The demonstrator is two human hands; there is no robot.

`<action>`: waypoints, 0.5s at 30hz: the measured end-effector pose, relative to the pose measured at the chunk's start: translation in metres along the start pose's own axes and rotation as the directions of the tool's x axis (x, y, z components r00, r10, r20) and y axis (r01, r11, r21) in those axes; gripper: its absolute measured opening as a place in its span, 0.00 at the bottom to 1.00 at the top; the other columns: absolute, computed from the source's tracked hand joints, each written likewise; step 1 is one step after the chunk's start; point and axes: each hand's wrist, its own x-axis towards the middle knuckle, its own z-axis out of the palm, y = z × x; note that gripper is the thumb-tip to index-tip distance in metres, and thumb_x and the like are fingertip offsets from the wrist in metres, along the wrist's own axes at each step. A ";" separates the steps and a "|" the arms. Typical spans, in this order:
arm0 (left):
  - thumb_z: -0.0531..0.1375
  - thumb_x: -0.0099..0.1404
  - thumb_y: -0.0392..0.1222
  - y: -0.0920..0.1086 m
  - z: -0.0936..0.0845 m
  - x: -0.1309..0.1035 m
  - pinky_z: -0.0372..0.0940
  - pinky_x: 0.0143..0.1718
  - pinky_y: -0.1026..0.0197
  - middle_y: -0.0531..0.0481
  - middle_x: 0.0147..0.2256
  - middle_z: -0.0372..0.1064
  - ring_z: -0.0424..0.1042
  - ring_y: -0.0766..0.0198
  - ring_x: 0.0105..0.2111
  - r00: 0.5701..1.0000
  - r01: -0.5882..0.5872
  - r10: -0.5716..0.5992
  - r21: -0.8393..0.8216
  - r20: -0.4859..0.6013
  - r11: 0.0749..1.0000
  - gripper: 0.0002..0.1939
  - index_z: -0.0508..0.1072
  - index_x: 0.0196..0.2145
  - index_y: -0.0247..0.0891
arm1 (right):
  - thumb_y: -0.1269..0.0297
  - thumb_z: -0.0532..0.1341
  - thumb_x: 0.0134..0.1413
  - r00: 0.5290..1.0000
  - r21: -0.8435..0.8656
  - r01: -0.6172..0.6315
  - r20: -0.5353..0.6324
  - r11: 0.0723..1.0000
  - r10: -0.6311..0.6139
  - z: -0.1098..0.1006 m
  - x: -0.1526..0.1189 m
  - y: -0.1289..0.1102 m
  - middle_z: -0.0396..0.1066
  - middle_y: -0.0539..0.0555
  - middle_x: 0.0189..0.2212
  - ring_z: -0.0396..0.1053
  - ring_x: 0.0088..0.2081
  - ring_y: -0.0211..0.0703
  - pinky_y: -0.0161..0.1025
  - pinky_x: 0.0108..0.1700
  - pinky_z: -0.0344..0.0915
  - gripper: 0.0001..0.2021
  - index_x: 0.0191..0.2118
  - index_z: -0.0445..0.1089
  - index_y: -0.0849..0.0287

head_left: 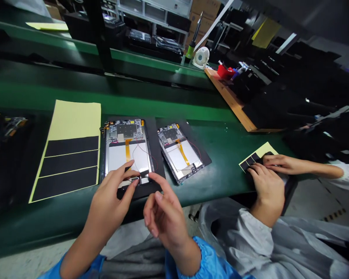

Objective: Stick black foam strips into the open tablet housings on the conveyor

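An opened tablet (139, 155) lies on a black sheet, its circuit board, battery, orange ribbon cable and thin red wire exposed. My left hand (112, 193) is over its lower edge, thumb and a fingertip brought close together around a small part I cannot make out. At the lower right corner of the same tablet, the index finger of my right hand (167, 213) is stretched out, seemingly touching the edge. The other fingers of that hand curl loosely, the thumb apart, holding nothing. A second opened tablet (183, 155) lies just to the right.
Left of the tablet is a yellow backing sheet (77, 120) with black adhesive strips. A co-worker's hands (267, 182) press on a smaller yellow sheet (269, 148) at right. Behind stand a wooden board (232, 104), a white fan (201, 57) and a red container (225, 72).
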 end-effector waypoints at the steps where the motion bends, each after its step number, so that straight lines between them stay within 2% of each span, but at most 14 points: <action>1: 0.56 0.74 0.50 0.001 -0.002 -0.001 0.69 0.52 0.52 0.48 0.45 0.78 0.77 0.54 0.47 1.000 0.002 -0.001 0.004 -0.021 1.000 0.20 0.67 0.59 0.43 | 0.52 0.64 0.63 1.000 0.000 -0.006 -0.003 1.000 0.006 0.000 0.000 0.001 0.73 0.45 0.20 0.55 0.11 0.29 0.26 0.14 0.50 0.24 0.60 0.64 0.55; 5: 0.54 0.76 0.48 0.002 -0.007 -0.004 0.69 0.52 0.55 0.49 0.45 0.79 0.76 0.54 0.49 0.997 -0.054 0.057 0.064 -0.045 0.996 0.17 0.68 0.58 0.43 | 0.51 0.65 0.63 1.000 -0.010 -0.010 -0.009 1.000 0.010 0.002 -0.001 -0.001 0.72 0.45 0.19 0.54 0.11 0.29 0.26 0.14 0.50 0.24 0.59 0.65 0.55; 8: 0.53 0.77 0.45 0.000 -0.005 -0.005 0.69 0.51 0.57 0.50 0.43 0.79 0.76 0.56 0.47 0.984 -0.178 0.180 0.108 -0.008 0.978 0.16 0.67 0.59 0.42 | 0.51 0.64 0.64 0.998 -0.041 0.054 -0.034 0.998 -0.055 0.005 -0.007 -0.004 0.72 0.45 0.19 0.53 0.11 0.29 0.27 0.14 0.50 0.23 0.60 0.65 0.54; 11: 0.52 0.78 0.43 -0.001 0.001 -0.004 0.69 0.47 0.57 0.47 0.43 0.78 0.76 0.57 0.43 0.958 -0.276 0.285 0.183 -0.023 0.943 0.16 0.68 0.59 0.41 | 0.50 0.63 0.65 0.993 -0.092 0.105 -0.042 0.990 -0.110 0.006 -0.011 -0.006 0.72 0.46 0.20 0.54 0.11 0.30 0.27 0.14 0.50 0.23 0.60 0.64 0.53; 13: 0.52 0.78 0.44 -0.002 0.004 -0.002 0.69 0.45 0.57 0.46 0.41 0.77 0.75 0.56 0.41 0.958 -0.269 0.285 0.215 -0.045 0.939 0.17 0.68 0.60 0.40 | 0.50 0.63 0.64 0.994 -0.125 0.109 -0.018 0.986 -0.112 0.006 -0.011 -0.006 0.73 0.46 0.21 0.55 0.12 0.30 0.27 0.14 0.51 0.22 0.59 0.65 0.52; 15: 0.52 0.77 0.44 0.000 0.006 0.002 0.69 0.44 0.56 0.47 0.39 0.76 0.74 0.55 0.40 0.972 -0.215 0.229 0.207 -0.049 0.954 0.18 0.67 0.60 0.40 | 0.50 0.63 0.64 0.993 -0.160 0.113 0.002 0.981 -0.114 0.004 -0.009 -0.005 0.73 0.47 0.23 0.56 0.12 0.30 0.28 0.15 0.52 0.21 0.58 0.65 0.52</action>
